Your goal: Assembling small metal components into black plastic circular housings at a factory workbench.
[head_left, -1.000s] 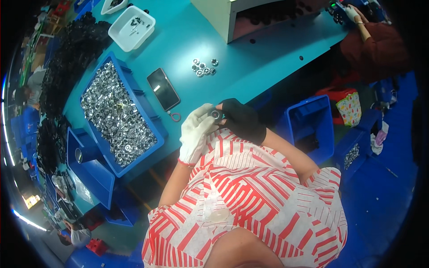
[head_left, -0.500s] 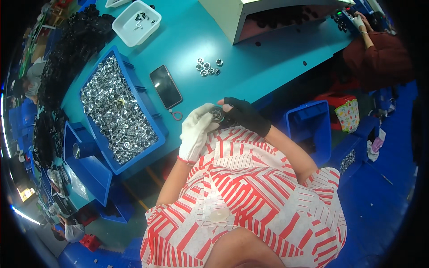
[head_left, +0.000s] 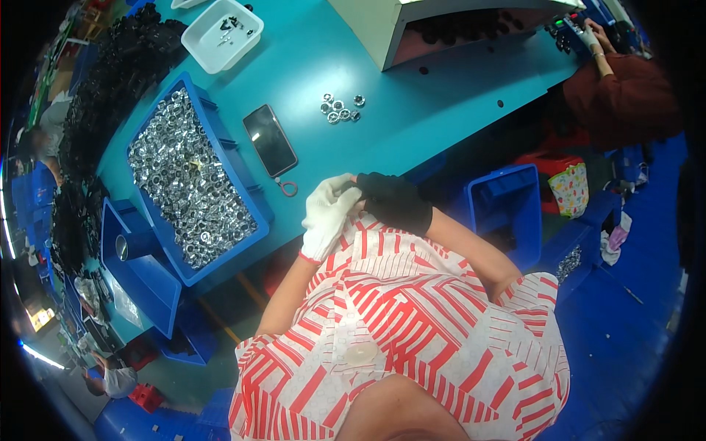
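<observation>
My left hand [head_left: 326, 211], in a white glove, and my right hand [head_left: 395, 203], in a black glove with bare fingertips, meet in front of my body by the table's near edge. Their fingers are closed together around a small black wheel with a silver spoked face. The gloves now hide nearly all of it. Beyond my hands, several small chrome wheel parts [head_left: 344, 115] lie in a loose group on the table. To the left, a big blue bin [head_left: 234, 167] is filled with similar shiny chrome parts [head_left: 187, 191].
A phone [head_left: 271, 140] with a red ring strap lies beside the bin. Behind are a white tray [head_left: 213, 62] of small parts, heaped black parts [head_left: 121, 81] and a pale open-fronted housing [head_left: 368, 29]. Blue bins [head_left: 474, 195] stand right and lower left. A co-worker [head_left: 618, 95] works far right.
My right hand has turned and closed over the wheel, covering its spoked face, which showed before. My left hand has shifted slightly right and stays against it.
</observation>
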The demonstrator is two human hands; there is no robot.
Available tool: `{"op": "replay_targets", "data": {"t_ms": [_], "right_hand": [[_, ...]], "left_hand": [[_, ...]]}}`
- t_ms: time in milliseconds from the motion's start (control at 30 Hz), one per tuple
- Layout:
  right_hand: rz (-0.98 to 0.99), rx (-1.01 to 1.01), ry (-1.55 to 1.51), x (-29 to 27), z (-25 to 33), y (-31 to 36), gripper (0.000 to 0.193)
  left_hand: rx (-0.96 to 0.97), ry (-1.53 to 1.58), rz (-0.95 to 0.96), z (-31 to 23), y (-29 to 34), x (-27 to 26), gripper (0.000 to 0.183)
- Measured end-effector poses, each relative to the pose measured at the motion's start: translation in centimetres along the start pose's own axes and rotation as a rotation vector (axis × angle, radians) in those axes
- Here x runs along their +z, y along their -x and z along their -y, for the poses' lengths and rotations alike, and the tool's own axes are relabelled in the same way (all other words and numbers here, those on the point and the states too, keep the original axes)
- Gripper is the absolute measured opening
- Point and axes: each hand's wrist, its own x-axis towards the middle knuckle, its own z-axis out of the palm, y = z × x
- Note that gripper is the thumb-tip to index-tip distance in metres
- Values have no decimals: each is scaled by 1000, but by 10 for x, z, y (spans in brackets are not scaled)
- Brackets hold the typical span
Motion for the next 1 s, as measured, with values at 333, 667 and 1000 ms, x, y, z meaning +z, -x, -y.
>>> {"op": "replay_targets", "data": {"t_ms": [333, 667, 1000], "right_hand": [[-50, 165, -382, -4, 2, -5, 45], [-66, -93, 103, 5, -6, -1, 34], [29, 58, -235, 4, -9, 2, 40]], "left_hand": [[-55, 232, 119, 12, -10, -11, 34], [-20, -49, -6, 17, -3, -5, 33], [-81, -47, 143, 4, -8, -11, 40]]}}
